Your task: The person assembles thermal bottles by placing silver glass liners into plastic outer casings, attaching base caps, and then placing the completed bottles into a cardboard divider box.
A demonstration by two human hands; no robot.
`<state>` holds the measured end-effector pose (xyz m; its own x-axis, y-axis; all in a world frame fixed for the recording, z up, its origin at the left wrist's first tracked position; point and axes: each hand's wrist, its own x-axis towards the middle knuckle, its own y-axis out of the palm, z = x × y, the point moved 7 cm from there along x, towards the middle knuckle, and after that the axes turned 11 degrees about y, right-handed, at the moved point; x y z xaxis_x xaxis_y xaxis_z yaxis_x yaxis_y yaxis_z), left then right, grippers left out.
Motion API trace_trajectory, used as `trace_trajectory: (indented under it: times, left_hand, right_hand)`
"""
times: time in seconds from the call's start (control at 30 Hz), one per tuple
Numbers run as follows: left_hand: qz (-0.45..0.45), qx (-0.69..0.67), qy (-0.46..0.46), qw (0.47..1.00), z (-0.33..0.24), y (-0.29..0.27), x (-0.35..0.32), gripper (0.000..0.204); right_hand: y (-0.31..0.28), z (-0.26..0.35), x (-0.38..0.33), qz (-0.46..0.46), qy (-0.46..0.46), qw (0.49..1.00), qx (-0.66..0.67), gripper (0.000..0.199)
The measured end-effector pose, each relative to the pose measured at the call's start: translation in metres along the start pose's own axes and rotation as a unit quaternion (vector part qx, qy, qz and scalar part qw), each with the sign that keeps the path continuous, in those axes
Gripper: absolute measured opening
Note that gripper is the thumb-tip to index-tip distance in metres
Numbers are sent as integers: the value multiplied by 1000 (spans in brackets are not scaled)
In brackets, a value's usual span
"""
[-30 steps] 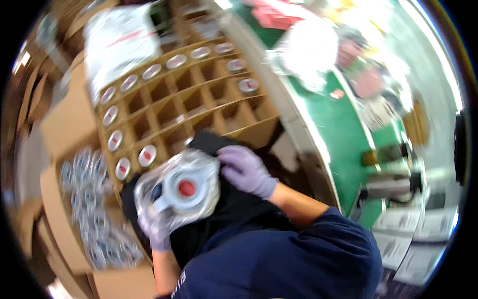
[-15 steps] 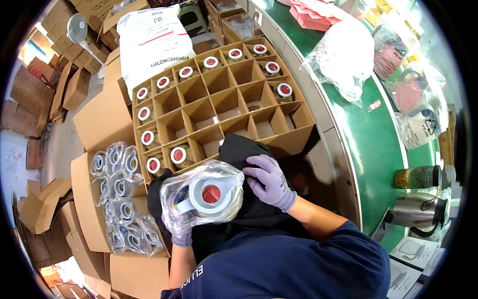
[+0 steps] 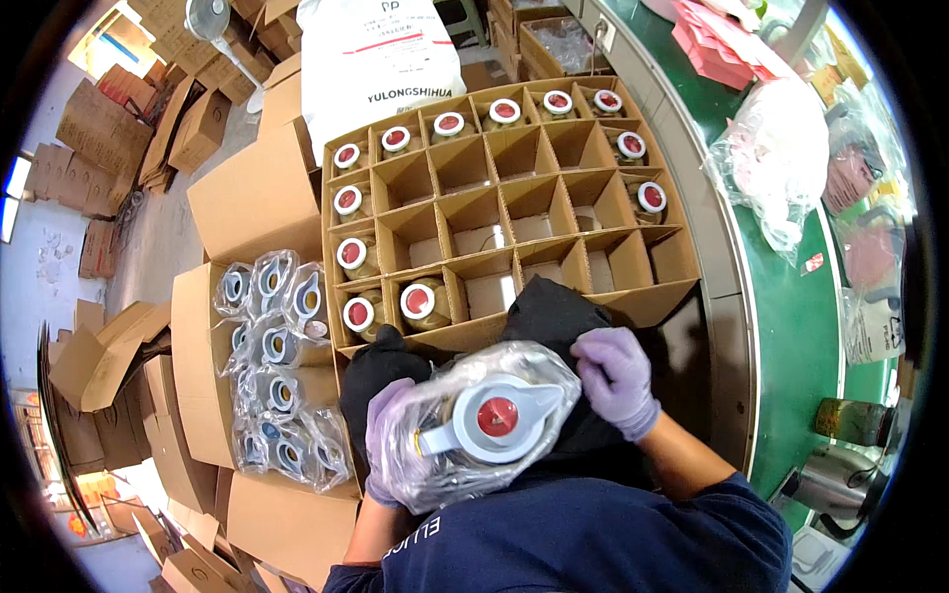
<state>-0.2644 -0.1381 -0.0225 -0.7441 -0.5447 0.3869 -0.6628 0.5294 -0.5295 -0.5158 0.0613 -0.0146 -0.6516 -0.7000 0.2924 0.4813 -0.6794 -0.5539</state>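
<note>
My left hand (image 3: 384,443), in a purple glove, grips a clear plastic bag (image 3: 476,425) at its left side. Inside the bag is a jug with a white handle and a red cap (image 3: 497,416), held over my dark apron-covered lap. My right hand (image 3: 617,379), also gloved, pinches the bag's right end. Just beyond my hands stands a cardboard box with dividers (image 3: 593,259). Several of its cells along the left, top and right hold jugs with red and white caps (image 3: 418,300); the middle cells are bare.
To my left an open carton (image 3: 196,376) holds several bagged jugs (image 3: 281,346). A green conveyor belt (image 3: 797,326) curves along the right with plastic bags and pink items on it. A white sack (image 3: 368,61) and stacked cartons (image 3: 99,128) lie beyond.
The view has tilted so the divided box sits nearer and more central. Both hands still hold the bagged jug; my right hand has shifted along the bag's right end.
</note>
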Motion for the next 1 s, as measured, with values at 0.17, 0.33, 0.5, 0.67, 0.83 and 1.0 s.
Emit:
trace_trajectory:
  times: [0.17, 0.33, 0.5, 0.67, 0.83, 1.0]
  left_hand:
    - [155, 104, 192, 963, 19, -8, 3, 48]
    - [118, 34, 142, 982, -1, -9, 70, 48]
    - [62, -33, 9, 998, 41, -8, 71, 31]
    - [56, -48, -96, 993, 86, -28, 86, 34]
    - [54, -40, -160, 985, 101, -29, 87, 38]
    - [50, -43, -152, 986, 87, -31, 89, 42]
  right_hand:
    - [-4, -53, 101, -41, 129, 991, 10, 32]
    - [101, -32, 307, 17, -87, 980, -175, 74]
    - [218, -86, 596, 38, 122, 950, -284, 110]
    - [279, -217, 671, -50, 359, 921, -142, 138]
    - [351, -235, 650, 30, 263, 941, -209, 64]
    - [301, -183, 615, -55, 187, 979, -63, 35]
